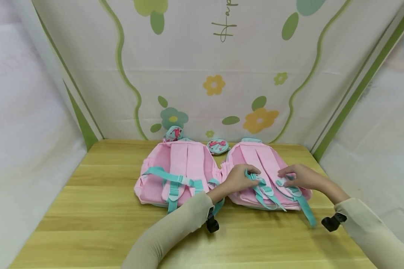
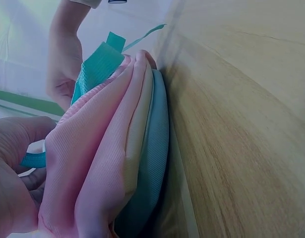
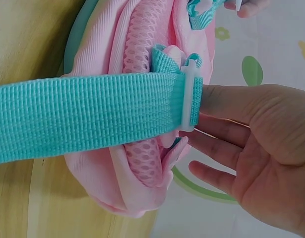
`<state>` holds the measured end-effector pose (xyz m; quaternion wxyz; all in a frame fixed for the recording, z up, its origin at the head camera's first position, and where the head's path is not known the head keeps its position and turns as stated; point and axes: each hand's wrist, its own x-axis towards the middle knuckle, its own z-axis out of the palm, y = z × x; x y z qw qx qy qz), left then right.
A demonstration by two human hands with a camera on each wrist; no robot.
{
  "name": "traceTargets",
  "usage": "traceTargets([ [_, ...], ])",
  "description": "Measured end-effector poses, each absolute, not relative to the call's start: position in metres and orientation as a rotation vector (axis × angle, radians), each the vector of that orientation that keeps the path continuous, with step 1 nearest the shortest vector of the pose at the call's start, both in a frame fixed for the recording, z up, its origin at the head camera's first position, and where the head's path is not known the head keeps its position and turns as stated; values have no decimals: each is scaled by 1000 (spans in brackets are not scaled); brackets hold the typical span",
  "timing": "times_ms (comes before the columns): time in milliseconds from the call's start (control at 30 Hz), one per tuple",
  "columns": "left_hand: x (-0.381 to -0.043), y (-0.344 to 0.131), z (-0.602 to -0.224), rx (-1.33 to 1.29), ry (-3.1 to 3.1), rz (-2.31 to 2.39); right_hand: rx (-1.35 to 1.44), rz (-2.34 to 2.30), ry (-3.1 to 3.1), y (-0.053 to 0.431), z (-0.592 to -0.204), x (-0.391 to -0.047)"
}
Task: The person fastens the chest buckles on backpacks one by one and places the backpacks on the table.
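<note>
A pink backpack with teal webbing lies on the right, its shoulder straps facing up. My left hand pinches a teal strap with a white clip on that backpack's left side. In the left wrist view, teal webbing passes between the left thumb and fingers. Over the other shoulder strap, my right hand pinches a white buckle between thumb and fingers. From this buckle a wide teal strap hangs down past the backpack's lower edge.
Left of it, a second pink backpack lies straps up, with a buckled teal strap across it. Round teal pouches with red pictures rest by the backpacks' tops. A printed cloth backdrop stands behind the wooden table.
</note>
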<state>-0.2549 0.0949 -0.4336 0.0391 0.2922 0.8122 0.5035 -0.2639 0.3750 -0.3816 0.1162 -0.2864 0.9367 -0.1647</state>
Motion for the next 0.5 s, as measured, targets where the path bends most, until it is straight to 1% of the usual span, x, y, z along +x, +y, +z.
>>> traceTargets([
  [500,-254,95,-435,869,2501,1561,-861,-501,2777,370,-374,-260],
])
